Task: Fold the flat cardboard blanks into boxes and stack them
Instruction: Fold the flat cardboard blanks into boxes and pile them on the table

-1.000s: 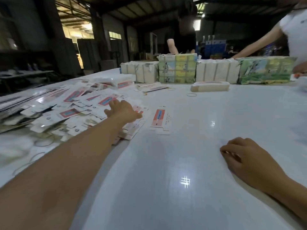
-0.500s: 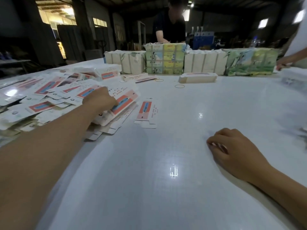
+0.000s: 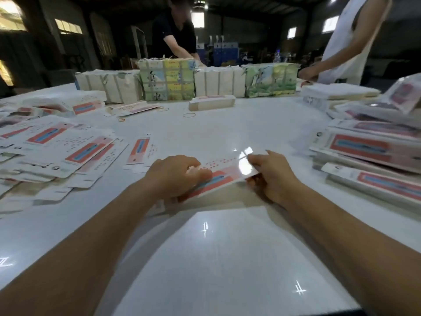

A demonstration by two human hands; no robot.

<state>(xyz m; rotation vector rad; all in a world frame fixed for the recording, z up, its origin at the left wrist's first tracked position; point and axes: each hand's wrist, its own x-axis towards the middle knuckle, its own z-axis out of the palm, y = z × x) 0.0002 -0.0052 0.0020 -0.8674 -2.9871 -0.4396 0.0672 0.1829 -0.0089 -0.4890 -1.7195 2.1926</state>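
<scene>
Right now I have one flat cardboard blank (image 3: 224, 176) gripped at both ends, lifted just above the white table (image 3: 227, 258) in front of me. My left hand (image 3: 175, 176) pinches its near end, fingers curled over the top face; my right hand (image 3: 270, 176) clamps the far end between thumb and fingers. A loose pile of blanks (image 3: 52, 153) lies to my left, a single blank (image 3: 141, 149) beside it, and stacked boxes (image 3: 373, 156) sit to my right.

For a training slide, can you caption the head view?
Both hands, left and right, hold one flat cardboard blank above the white table.
</scene>
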